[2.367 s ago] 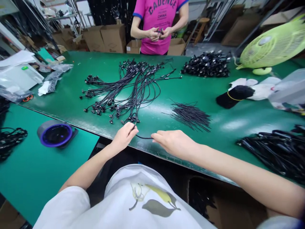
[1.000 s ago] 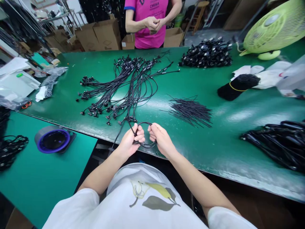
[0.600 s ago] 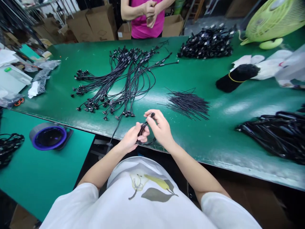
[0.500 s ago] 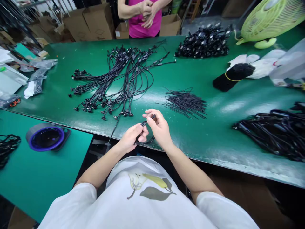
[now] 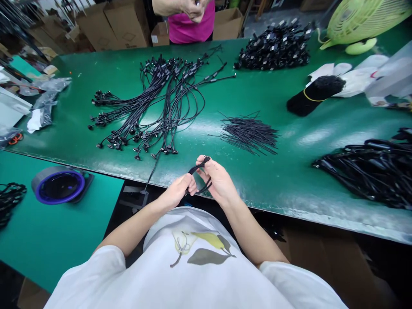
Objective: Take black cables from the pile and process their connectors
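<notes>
A black cable [image 5: 194, 169] is coiled in a small loop between my two hands, over the front edge of the green table [image 5: 244, 184]. My left hand [image 5: 180, 187] is closed on the loop's left side. With thumb and fingers my right hand [image 5: 217, 177] grips its right side, where a connector pokes out at the top. Beyond my hands lies a spread of loose black cables [image 5: 167, 107] with connectors at their ends. Thin black twist ties [image 5: 251, 133] lie in a loose pile to the right of them.
Bundled ties [image 5: 315, 95] held by a yellow band, a heap of black connectors [image 5: 273, 47] and a green fan [image 5: 363, 21] stand at right. Coiled cables [image 5: 370, 171] lie nearer. A tape roll [image 5: 59, 185] sits on the lower left table. Across stands a person in pink [image 5: 191, 26].
My hands have drawn slightly apart, and the cable loop between them shows wider. My right hand has shifted a little down and right. The person's hands opposite have moved up.
</notes>
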Tool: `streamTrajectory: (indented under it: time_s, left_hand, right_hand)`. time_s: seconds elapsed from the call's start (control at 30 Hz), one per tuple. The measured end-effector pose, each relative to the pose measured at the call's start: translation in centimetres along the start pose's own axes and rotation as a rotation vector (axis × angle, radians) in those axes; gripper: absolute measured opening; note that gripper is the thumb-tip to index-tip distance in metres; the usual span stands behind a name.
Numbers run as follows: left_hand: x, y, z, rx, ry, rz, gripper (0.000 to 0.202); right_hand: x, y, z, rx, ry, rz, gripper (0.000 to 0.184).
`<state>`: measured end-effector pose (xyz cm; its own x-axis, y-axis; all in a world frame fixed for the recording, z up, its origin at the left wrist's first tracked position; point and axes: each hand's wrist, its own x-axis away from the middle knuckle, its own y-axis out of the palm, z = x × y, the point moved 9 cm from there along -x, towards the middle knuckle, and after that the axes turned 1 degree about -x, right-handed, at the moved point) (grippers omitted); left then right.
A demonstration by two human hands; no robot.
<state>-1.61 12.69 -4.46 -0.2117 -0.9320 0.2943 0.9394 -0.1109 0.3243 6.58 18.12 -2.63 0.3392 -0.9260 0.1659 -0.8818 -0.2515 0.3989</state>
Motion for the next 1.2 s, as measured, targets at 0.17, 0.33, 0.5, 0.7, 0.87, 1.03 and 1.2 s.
streamTrajectory:
  time_s: [0.17, 0.33, 0.5, 0.7, 0.87, 1.03, 1.2]
  left_hand:
    - [1.4, 2.3, -3.5, 0.183, -0.123, -0.039, 0.061]
    - [1.7, 4.2, -5.0, 0.259, -0.145, -0.067, 0.056]
    - [1.6, 4.3, -3.9, 0.109, -0.198, -0.155, 0.056]
    - [1.4, 5.8, -3.8, 0.339, -0.415, -0.257, 0.049]
    - [0.9, 5.6, -3.4, 0.352, -0.408, -0.216, 0.039]
    - [0.0, 2.7, -2.2, -0.189, -0.175, -0.119, 0.049]
    - [0.2, 3.0, -2.4, -0.631, -0.159, -0.305, 0.044]
  right_hand:
    - [1.4, 0.1, 0.3, -0.230, 0.094, 0.059, 0.047]
    - [1.1, 0.0, -1.6, -0.199, -0.066, 0.097, 0.044]
    - [-0.3, 0.1, -1.9, -0.167, -0.011, 0.021, 0.050]
    - [-1.5, 0.4, -1.8, -0.196, 0.031, -0.045, 0.053]
    - [-0.7, -1.5, -5.3, 0.251, -0.229, -0.023, 0.043]
    - [4.6, 1.5, -6.5, 1.292, -0.757, -0.455, 0.024]
    - [7.4, 1.3, -2.2, 1.844, -0.874, -0.666, 0.030]
